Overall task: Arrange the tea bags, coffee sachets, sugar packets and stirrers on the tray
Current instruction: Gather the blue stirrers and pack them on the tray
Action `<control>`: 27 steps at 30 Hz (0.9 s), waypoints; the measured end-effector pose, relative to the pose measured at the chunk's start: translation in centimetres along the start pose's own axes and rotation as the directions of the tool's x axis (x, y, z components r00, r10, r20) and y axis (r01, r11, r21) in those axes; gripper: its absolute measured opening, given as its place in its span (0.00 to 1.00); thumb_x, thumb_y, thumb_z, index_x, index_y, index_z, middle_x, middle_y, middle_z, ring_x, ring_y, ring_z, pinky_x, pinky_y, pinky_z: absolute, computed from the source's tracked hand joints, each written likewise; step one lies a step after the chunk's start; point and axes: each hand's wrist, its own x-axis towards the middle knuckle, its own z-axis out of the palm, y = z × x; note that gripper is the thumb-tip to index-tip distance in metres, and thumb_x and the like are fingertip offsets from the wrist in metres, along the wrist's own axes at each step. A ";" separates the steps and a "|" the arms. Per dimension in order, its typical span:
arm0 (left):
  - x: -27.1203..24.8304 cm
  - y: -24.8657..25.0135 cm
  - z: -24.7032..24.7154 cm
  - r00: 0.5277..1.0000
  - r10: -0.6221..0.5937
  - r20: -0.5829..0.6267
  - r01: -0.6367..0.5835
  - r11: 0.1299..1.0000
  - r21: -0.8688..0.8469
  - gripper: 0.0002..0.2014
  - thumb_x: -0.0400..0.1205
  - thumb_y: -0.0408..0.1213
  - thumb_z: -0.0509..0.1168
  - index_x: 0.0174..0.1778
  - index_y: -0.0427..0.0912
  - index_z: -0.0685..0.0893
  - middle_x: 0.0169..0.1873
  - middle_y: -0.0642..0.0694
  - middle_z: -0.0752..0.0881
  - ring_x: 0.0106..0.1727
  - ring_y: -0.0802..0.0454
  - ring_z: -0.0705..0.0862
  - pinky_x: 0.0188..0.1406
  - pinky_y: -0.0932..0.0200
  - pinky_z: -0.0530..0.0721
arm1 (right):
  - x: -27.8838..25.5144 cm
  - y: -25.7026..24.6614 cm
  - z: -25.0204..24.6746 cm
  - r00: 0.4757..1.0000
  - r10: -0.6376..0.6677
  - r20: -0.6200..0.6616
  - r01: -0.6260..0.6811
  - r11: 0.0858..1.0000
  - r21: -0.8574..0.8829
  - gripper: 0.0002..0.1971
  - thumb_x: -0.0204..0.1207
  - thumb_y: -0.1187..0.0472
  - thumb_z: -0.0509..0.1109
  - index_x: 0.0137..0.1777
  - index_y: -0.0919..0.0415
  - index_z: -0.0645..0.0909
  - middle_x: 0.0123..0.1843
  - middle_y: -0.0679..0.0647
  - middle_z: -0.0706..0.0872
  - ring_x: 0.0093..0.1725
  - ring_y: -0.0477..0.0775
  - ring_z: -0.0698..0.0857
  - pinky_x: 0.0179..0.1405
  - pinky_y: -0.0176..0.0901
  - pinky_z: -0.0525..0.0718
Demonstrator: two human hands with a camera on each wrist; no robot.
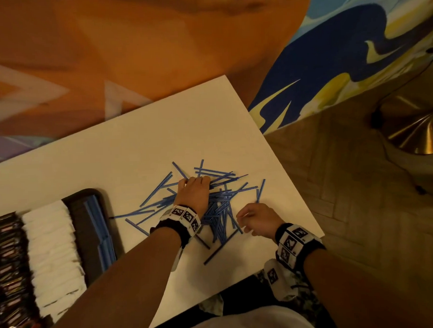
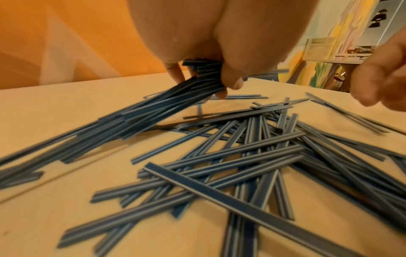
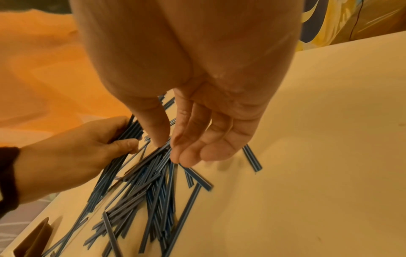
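Your left hand (image 1: 193, 190) grips a bundle (image 2: 140, 111) of stirrers, its long axis trailing back toward 8 o'clock, toward the tray (image 1: 75, 200). Your right hand (image 1: 255, 217), fingers loosely curled and holding nothing, hovers at 4 o'clock of the pile (image 1: 219, 208); loose stirrers lie nearest it, just at 10 o'clock.

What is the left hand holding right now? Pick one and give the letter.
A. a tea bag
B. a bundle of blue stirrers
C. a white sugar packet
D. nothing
B: the left hand grips a bundle of blue stirrers, fingers and thumb curled round them above the table.
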 end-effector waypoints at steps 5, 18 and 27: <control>-0.5 -1.8 -0.2 0.989 0.082 -0.123 -0.094 0.991 -0.091 0.24 0.77 0.24 0.62 0.69 0.41 0.71 0.63 0.46 0.79 0.67 0.45 0.74 0.75 0.55 0.53 | -0.1 -1.1 0.6 0.999 -0.034 0.000 0.034 0.999 0.020 0.06 0.75 0.67 0.68 0.40 0.55 0.83 0.41 0.54 0.89 0.37 0.51 0.85 0.33 0.38 0.81; -2.5 -2.4 -2.3 0.977 0.092 -0.191 -0.150 0.939 -0.311 0.13 0.89 0.36 0.50 0.66 0.36 0.71 0.53 0.41 0.80 0.45 0.50 0.71 0.41 0.58 0.66 | 0.2 -3.2 1.7 0.991 -0.104 -0.079 0.115 0.981 0.158 0.09 0.75 0.73 0.67 0.46 0.60 0.85 0.40 0.55 0.89 0.40 0.52 0.86 0.43 0.47 0.86; -2.3 -1.8 -2.9 0.968 0.086 -0.235 -0.175 0.906 -0.386 0.11 0.89 0.41 0.50 0.56 0.37 0.70 0.36 0.45 0.77 0.34 0.44 0.76 0.32 0.54 0.68 | -0.7 -11.9 -1.4 0.717 -0.326 -0.616 0.568 0.785 0.246 0.10 0.85 0.47 0.57 0.48 0.44 0.79 0.53 0.49 0.86 0.57 0.52 0.85 0.63 0.54 0.83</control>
